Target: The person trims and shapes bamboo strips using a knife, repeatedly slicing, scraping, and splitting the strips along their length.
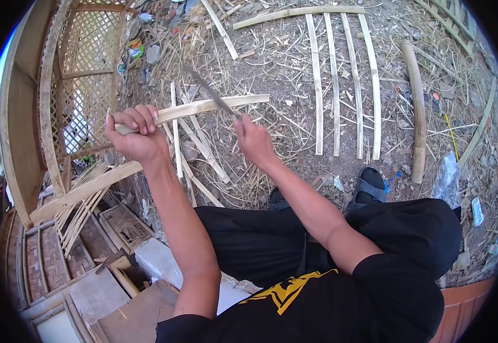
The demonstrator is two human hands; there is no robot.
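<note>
My left hand (137,134) is closed around the near end of a pale bamboo strip (203,107), which reaches out to the right above the ground. In my right hand (253,140) is the handle of a long dark blade (209,90). The blade slants up to the left and crosses over the strip near its middle. Below the strip, several thin bamboo slats (205,150) lie loosely on the ground.
Several parallel slats (334,86) lie right of centre, with a crosswise strip (297,11) at their top. Farther right is a thick bamboo pole (416,111). A wooden lattice frame (89,74) stands at left. A plastic bag (448,178) lies right of my feet.
</note>
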